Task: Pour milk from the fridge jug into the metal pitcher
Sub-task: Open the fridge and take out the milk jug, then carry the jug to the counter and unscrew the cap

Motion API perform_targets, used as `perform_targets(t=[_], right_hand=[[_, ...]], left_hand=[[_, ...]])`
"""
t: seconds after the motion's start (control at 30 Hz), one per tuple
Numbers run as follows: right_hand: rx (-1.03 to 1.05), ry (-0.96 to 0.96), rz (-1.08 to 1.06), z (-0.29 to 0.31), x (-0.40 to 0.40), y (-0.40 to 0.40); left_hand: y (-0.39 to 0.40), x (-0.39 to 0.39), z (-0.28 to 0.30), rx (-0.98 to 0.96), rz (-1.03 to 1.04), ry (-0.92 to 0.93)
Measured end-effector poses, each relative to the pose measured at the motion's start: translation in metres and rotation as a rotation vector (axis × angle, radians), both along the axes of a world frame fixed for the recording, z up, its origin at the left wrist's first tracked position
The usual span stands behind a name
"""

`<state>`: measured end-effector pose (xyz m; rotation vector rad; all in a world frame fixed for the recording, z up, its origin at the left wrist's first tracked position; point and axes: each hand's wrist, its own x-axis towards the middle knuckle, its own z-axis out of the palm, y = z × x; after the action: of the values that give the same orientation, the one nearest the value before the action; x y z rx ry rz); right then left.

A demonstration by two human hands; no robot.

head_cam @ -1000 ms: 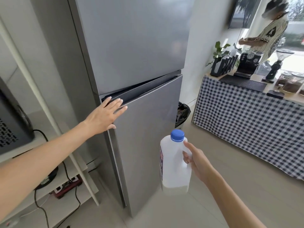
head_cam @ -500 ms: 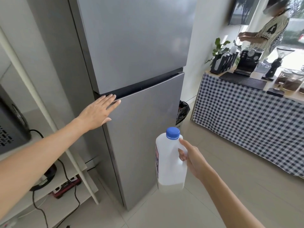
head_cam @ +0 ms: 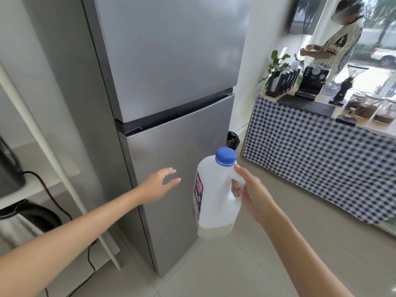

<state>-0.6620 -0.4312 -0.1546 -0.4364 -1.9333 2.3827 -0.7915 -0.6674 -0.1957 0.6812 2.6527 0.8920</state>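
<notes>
Upright, milk jug (head_cam: 214,196) in right hand (head_cam: 251,196).

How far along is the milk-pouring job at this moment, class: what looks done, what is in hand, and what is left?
Done: the milk jug is out and the fridge door looks shut. In hand: the right hand holds the jug by its handle, blue cap on, a little milk at the bottom; the left hand is open and empty. Left: uncapping and pouring; no metal pitcher is in view.
</notes>
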Motion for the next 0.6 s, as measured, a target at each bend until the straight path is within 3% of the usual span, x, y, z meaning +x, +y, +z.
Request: perform_targets(t=[0.13, 0.33, 0.43, 0.6], right_hand=[[-0.009, 0.03, -0.012, 0.009, 0.006, 0.005], [0.004, 0.048, -0.066, 0.011, 0.025, 0.02], [0.001, 0.043, -0.094, 0.009, 0.042, 0.032], [0.015, 0.019, -0.228, 0.007, 0.083, 0.069]], left_hand=[[0.023, 0.01, -0.041, 0.27, 0.038, -0.61], [0.071, 0.032, -0.073, 0.517, 0.046, -1.075], [0.102, 0.045, -0.076, 0.558, 0.05, -1.187], [0.156, 0.073, -0.075, 0.466, -0.014, -1.24]])
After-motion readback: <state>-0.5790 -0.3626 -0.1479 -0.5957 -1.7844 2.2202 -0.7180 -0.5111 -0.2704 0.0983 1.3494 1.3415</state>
